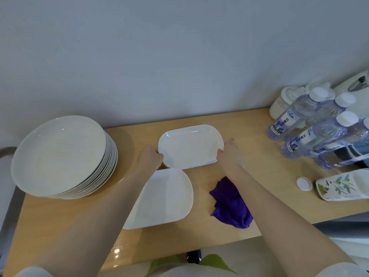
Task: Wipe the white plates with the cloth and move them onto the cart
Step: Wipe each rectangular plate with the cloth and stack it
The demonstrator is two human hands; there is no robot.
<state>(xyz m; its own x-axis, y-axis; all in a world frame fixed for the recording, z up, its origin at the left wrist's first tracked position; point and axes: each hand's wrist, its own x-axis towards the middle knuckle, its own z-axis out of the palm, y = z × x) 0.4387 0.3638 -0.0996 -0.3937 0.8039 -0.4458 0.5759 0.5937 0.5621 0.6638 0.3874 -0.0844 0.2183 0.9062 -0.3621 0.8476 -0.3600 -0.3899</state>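
Observation:
A white oblong plate (189, 145) is tilted up off the wooden table (60, 220), near its middle. My left hand (150, 157) grips the plate's left end and my right hand (230, 154) grips its right end. A second white oblong plate (163, 198) lies flat on the table just in front of it, partly under my left forearm. The purple cloth (229, 204) lies crumpled on the table to the right of that plate, under my right forearm. No hand touches the cloth. A stack of several round white plates (60, 154) stands at the left.
Several water bottles (311, 128) stand at the right back, with a white jar (283, 100) behind them. A leaf-patterned packet (339, 186) and a white bottle cap (304, 183) lie at the right. A wall runs behind the table. A grey cart edge (8, 156) shows at the far left.

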